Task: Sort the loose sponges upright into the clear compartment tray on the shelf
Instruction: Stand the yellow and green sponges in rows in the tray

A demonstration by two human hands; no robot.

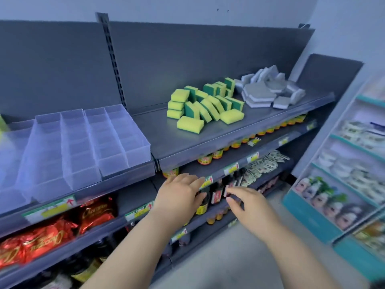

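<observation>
Many yellow-green sponges (205,105) lie loosely heaped.

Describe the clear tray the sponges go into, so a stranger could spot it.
On the top grey shelf, look left of the yellow-green sponges. The compartment tray stands at the shelf's front edge; alone among the clear bins, it has many small square cells.
</observation>
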